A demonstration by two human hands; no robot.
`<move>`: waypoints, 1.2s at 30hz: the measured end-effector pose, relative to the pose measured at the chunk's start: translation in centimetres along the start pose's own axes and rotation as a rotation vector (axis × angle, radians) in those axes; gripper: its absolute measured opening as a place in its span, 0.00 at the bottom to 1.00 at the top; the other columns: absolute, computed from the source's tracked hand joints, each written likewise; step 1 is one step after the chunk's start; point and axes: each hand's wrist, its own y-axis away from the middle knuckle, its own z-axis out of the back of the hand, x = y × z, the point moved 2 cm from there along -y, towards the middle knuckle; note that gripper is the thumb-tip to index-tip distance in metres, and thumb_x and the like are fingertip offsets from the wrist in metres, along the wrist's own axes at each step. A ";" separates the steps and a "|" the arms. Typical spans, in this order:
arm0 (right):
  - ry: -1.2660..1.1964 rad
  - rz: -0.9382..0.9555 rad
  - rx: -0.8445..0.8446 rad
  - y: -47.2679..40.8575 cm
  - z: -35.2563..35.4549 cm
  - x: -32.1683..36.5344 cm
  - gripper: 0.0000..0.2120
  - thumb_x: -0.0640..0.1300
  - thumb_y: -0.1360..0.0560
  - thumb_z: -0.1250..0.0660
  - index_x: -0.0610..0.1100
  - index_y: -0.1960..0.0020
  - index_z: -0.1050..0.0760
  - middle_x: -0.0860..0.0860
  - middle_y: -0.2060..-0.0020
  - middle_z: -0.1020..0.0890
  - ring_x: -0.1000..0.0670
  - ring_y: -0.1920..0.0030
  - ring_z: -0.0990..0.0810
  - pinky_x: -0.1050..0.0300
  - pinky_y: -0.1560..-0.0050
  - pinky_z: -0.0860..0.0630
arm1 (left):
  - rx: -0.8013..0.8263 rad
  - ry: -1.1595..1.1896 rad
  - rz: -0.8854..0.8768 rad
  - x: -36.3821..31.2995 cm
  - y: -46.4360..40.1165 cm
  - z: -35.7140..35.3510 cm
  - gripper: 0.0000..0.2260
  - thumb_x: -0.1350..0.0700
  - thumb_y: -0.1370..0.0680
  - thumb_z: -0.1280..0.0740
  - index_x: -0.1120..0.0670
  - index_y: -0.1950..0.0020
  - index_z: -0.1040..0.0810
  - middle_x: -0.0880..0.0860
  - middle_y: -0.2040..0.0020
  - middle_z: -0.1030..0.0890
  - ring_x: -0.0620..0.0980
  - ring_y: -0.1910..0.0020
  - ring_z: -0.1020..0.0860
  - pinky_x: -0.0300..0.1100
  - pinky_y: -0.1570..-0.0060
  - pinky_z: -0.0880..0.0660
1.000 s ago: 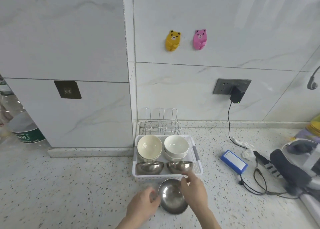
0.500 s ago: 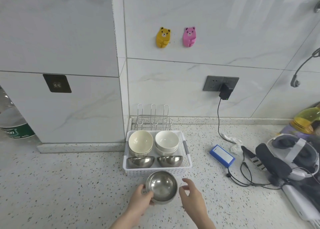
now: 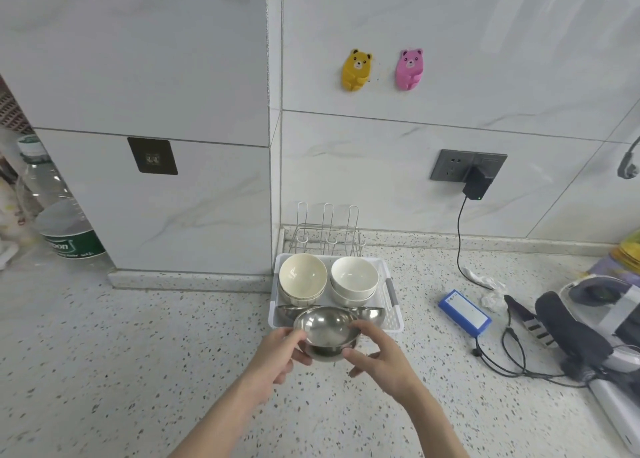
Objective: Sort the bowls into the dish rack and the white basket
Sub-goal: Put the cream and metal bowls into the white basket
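A speckled stone table (image 3: 138,371) runs beneath pale marbled wall tiles, where a yellow bear hook (image 3: 356,70) and a pink bear hook (image 3: 410,69) hang side by side above a grey socket (image 3: 450,169) with a black charger (image 3: 477,185) plugged in; against the wall stands a bare wire dish rack (image 3: 329,232), and just in front of it the white basket (image 3: 389,305); at the basket's back sit a cream bowl stack (image 3: 302,278) on the left and a white bowl stack (image 3: 354,280) on the right, with steel bowls in the front row partly hidden; a steel bowl (image 3: 326,329) is held upright over the basket's near edge, mouth up; the left hand (image 3: 277,352) grips its left side with fingers curled round the rim and underside; the right hand (image 3: 379,357) grips its right side, thumb at the rim and fingers below; to the right lie a blue box (image 3: 464,313), black cables (image 3: 502,353) and a headset (image 3: 595,319); at far left stands a plastic bottle (image 3: 59,215).
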 end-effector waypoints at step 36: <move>0.187 -0.135 -0.096 -14.7 -0.5 3.9 0.36 0.74 0.32 0.40 0.38 0.62 0.22 0.45 0.66 0.14 0.46 0.62 0.14 0.46 0.49 0.19 | -0.128 -0.293 -0.177 -6.3 -8.1 4.5 0.17 0.39 0.20 0.41 0.47 0.55 0.18 0.51 0.56 0.16 0.45 0.70 0.29 0.39 0.66 0.32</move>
